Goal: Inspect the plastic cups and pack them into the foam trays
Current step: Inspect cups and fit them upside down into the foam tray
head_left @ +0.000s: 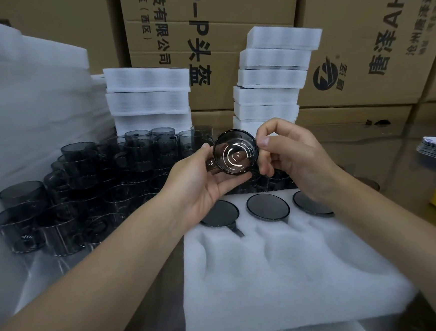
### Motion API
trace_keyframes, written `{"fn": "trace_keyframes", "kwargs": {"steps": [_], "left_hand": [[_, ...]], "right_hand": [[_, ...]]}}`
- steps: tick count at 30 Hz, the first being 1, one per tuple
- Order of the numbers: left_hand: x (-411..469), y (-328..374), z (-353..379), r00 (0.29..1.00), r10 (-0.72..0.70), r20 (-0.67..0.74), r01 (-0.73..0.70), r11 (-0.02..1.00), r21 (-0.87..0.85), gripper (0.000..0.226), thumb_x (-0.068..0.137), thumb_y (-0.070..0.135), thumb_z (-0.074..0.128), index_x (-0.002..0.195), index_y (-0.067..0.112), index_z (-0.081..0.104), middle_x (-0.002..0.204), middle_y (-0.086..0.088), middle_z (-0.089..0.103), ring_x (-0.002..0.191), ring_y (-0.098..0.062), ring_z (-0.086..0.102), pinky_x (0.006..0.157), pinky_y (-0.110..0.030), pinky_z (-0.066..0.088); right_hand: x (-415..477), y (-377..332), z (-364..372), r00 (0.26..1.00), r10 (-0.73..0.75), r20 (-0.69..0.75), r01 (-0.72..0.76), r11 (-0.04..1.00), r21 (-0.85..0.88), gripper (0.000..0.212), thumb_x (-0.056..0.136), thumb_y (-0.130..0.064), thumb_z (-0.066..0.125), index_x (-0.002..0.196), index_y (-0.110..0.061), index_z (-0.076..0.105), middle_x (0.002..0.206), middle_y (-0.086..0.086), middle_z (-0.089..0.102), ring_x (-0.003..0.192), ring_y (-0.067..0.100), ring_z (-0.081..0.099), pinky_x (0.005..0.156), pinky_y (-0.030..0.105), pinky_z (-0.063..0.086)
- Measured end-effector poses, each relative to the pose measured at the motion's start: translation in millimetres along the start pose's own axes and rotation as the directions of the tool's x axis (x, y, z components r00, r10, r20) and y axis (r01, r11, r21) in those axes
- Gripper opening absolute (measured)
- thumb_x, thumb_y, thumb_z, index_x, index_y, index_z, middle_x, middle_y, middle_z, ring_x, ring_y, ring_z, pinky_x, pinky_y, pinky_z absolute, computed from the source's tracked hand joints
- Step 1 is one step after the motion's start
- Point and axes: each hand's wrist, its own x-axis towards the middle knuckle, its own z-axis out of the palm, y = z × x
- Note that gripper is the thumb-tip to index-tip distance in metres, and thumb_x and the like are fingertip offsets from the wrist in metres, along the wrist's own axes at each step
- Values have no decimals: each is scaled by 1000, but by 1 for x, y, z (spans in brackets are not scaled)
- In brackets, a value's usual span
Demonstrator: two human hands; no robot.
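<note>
Head view: a smoky transparent plastic cup [235,152] is held up between both hands, above the far edge of the foam tray [285,277]. The left hand [202,182] grips it from 9 o'clock, thumb on the rim and fingers curled beneath, with the cup's handle lying against those fingers. The right hand [289,154] pinches it from 3 o'clock, thumb high and fingertips low. One round end of the cup faces the camera and shows concentric rings of glare.

At 6 o'clock of the cup, the white tray lies on the table with three packed cups [268,207] seated in its far row, dark round faces up. At 9 o'clock is a heap of loose cups [95,180]. At 12 o'clock, two stacks of foam trays [149,97] stand before cardboard boxes [226,21].
</note>
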Motion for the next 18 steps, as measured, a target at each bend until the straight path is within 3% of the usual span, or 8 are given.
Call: {"fn": "trace_keyframes", "kwargs": {"steps": [4,10,18], "left_hand": [[-2,0,3,999,-6,-32,6,1000,12,36,104,17,37,125,-8,52,117,-27,63,82,-28,68,52,-35,58],[0,0,3,999,-10,-30,10,1000,11,36,103,16,38,128,-8,50,123,-29,59,90,-30,65,56,-35,59],[4,-1,-2,999,47,20,-47,999,23,34,101,31,44,102,3,63,86,-14,73,70,-22,72,57,-30,58]], "right_hand": [[-1,0,0,1000,-1,3,1,1000,-26,16,72,-24,64,78,-13,53,52,3,57,47,13,47,52,21,41],[-1,0,1,1000,-16,-20,15,998,-59,13,76,-20,59,84,-13,52,53,-4,57,49,8,51,52,20,40],[-4,-7,5,1000,-21,16,24,969,-247,39,72,-20,71,108,-25,56,64,-9,53,59,5,48,59,18,42]]}}
